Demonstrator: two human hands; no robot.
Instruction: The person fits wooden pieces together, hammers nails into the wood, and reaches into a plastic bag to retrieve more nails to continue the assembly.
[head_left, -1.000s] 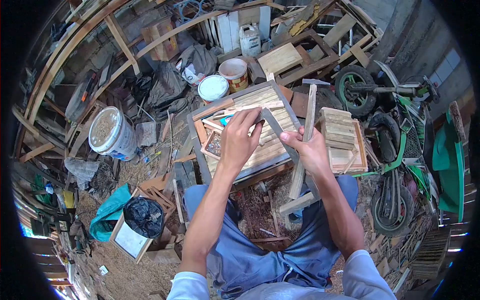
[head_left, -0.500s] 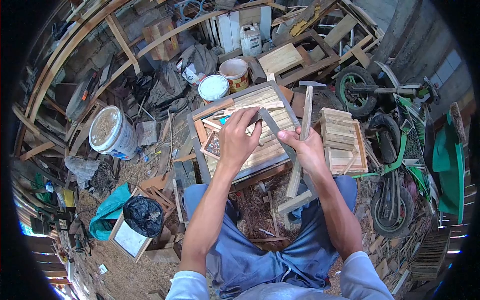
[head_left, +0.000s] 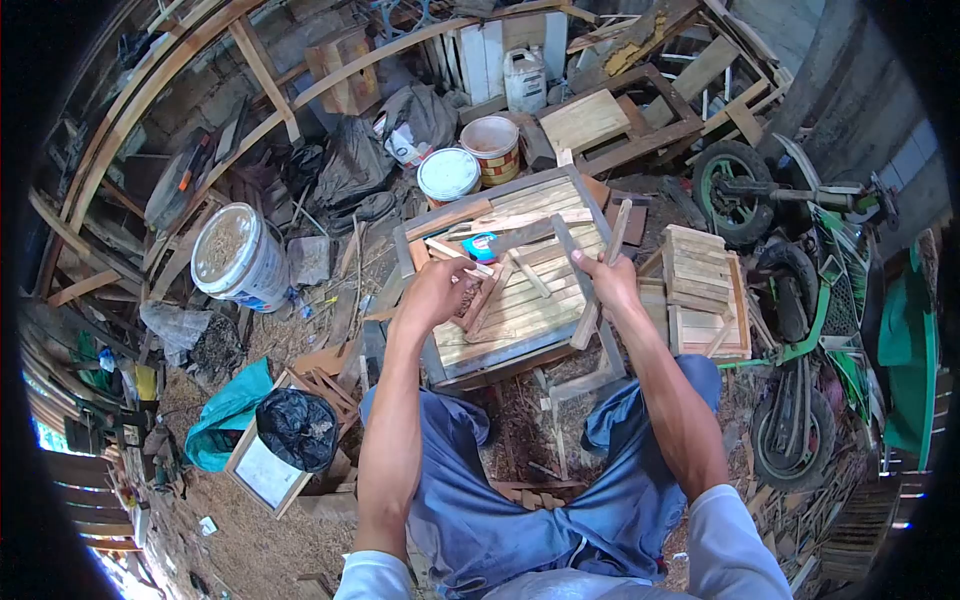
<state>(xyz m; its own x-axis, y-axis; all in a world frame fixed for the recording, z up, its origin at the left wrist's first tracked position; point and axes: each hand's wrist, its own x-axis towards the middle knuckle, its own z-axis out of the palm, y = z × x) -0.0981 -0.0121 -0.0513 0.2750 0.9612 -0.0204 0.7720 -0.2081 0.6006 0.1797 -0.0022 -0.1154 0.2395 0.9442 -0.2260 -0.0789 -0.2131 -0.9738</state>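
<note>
My left hand (head_left: 432, 292) reaches over a small wooden box (head_left: 484, 308) of small dark bits, perhaps nails. Its fingers are bent together at the box, and whatever is between them is hidden. My right hand (head_left: 612, 282) is closed round a light wooden stick (head_left: 620, 222) and a grey wooden strip (head_left: 571, 246), which cross each other at the grip. The grey strip joins other grey pieces at angles, like part of a frame. Below both hands lies a slatted wooden worktop (head_left: 520, 318) with a grey border. A blue packet (head_left: 480, 246) and loose sticks rest on it.
Slatted wooden panels (head_left: 700, 270) are stacked at the right, beside a green motorbike (head_left: 815, 300). Buckets (head_left: 449, 174) stand behind the worktop, and a larger white bucket (head_left: 262, 270) is at the left. A black plastic bag (head_left: 297, 430) sits by my left knee. Wood scraps cover the ground.
My left hand has left the end of the grey strip and moved down-left to the small box, which now sits tilted. My right hand still holds the wooden pieces.
</note>
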